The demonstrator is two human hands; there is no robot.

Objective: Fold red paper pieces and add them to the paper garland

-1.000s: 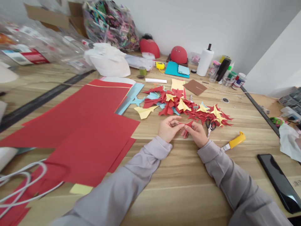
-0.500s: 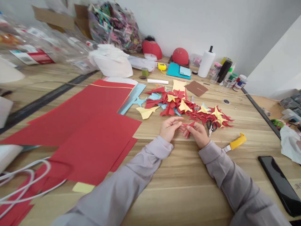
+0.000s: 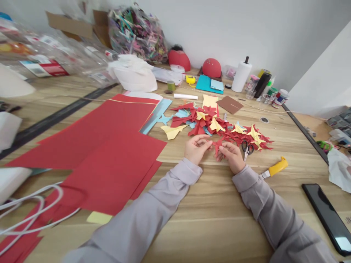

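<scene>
Between my hands is a small folded red paper piece [image 3: 217,146]. My left hand [image 3: 196,149] pinches its left tip between thumb and forefinger. On its right side, my right hand [image 3: 230,154] grips it with thumb and fingers. Just beyond my hands lies a heap of folded paper shapes [image 3: 203,122], mostly red, with some yellow and light blue ones. Black-handled scissors [image 3: 247,148] rest beside my right hand, near the heap's right part. A yellow cutter [image 3: 277,167] lies farther right.
Large red paper sheets [image 3: 117,160] cover the table's left part, with a white cable [image 3: 41,204] near the front. A black phone [image 3: 326,217] lies at the right. Bottles, tapes, a white roll [image 3: 241,77] and a full plastic bag [image 3: 138,34] stand at the back.
The red paper piece has turned between my fingers and now shows more of its spread points. The whole view has shifted slightly, with objects appearing a little farther right.
</scene>
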